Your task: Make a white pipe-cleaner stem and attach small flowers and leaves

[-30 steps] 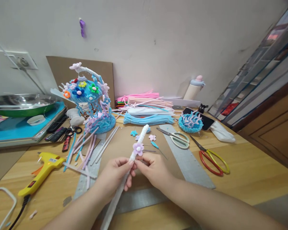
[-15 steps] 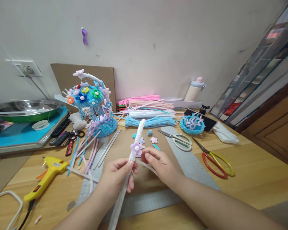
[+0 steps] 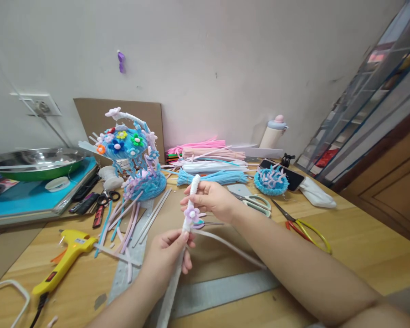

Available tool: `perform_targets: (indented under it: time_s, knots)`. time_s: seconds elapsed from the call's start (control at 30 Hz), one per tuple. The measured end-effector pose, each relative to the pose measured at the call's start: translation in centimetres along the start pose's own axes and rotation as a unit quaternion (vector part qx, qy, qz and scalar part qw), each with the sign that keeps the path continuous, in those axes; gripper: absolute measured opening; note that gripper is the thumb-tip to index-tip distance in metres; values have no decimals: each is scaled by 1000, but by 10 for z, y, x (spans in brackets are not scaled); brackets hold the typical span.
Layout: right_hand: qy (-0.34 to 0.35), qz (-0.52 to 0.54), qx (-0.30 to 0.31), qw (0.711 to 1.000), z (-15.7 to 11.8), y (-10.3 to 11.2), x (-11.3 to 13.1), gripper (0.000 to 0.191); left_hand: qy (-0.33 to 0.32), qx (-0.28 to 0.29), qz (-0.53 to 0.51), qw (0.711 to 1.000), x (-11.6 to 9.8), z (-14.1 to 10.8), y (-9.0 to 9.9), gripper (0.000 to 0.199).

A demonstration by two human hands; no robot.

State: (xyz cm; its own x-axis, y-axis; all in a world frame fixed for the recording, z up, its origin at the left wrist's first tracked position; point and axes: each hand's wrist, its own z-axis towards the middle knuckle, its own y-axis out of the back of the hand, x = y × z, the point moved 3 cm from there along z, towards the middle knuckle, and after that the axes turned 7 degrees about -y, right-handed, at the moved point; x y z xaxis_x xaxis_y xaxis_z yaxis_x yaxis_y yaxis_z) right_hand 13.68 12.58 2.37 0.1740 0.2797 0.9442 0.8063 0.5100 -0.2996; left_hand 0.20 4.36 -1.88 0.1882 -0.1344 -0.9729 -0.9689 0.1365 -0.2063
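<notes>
A stem wrapped in white pipe cleaner point(image 3: 194, 186) stands upright, tilted slightly right, at the middle of the head view. My left hand point(image 3: 172, 250) pinches it low down, and a long pale flat strip point(image 3: 171, 291) runs on below toward the front edge. My right hand point(image 3: 215, 200) has its fingers around the upper part, thumb in front. Between the two hands a lilac flower point(image 3: 192, 215) with a white centre is fixed on the stem, a bit of teal beside it. From the wrapped base a loose white pipe cleaner point(image 3: 235, 248) trails right, under my right forearm.
Scissors point(image 3: 256, 205) and red-yellow scissors point(image 3: 304, 230) lie to the right. A yellow glue gun point(image 3: 68, 255) lies at left, near loose pipe cleaners point(image 3: 130, 228). Behind stand a flower-covered blue model point(image 3: 133, 150), pipe cleaner bundles point(image 3: 212, 176) and a fuzzy blue bowl-like piece point(image 3: 271, 184).
My right hand has moved up and away from the loose pipe cleaner at the base onto the upper stem. The loose pipe cleaner now hangs free to the right. My left hand keeps its hold.
</notes>
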Motion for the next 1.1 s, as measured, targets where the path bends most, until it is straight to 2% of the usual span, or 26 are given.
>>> perform_targets:
  time_s: [0.2,0.4,0.6,0.67,0.8,0.9,1.1]
  knots:
    - [25,-39,28,999,27,-9,6,30,-40,-61,7,997,-2,8,11,31]
    - [11,-14,68,998,31,-9,11,49,-56,-76,0,995,-6,11,15,34]
    - [57,-30,39,997,23,-14,14,45,-64,-66,-6,996,-8,9,14,33]
    - [59,-57,19,996,18,-14,17,44,-72,-59,-8,996,-13,5,13,31]
    - [85,-154,-61,983,1,-10,27,28,-83,-65,-11,994,-24,-2,11,27]
    - [129,-195,-69,970,-12,-17,33,24,-86,-75,-7,993,-27,-3,12,26]
    - [69,-196,-54,977,-16,-37,24,26,-90,-97,19,991,-28,-3,13,27]
